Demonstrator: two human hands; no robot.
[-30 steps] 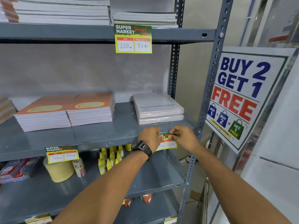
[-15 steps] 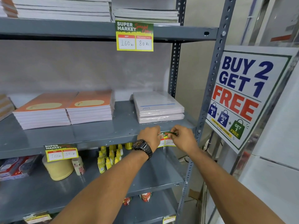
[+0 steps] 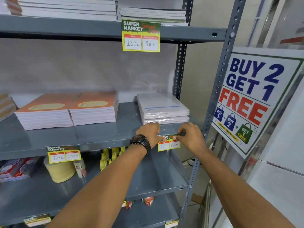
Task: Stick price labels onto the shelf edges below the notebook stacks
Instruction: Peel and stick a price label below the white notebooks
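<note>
A green and yellow price label marked 200 and 100 sits on the front edge of the grey middle shelf, just below a white notebook stack. My left hand, with a dark wristwatch, grips the label's upper left corner against the edge. My right hand pinches its upper right part, where a small dark piece shows between the fingers. Two orange notebook stacks lie further left, above a stuck label. Another label hangs from the top shelf.
A perforated grey upright stands just right of my right hand, with a "Buy 2 Get 1 Free" sign beyond it. On the lower shelf are a yellow tub and small yellow bottles.
Both hands stay on the label at the shelf edge. They have shifted slightly, so more of the label's price boxes shows below my fingers.
</note>
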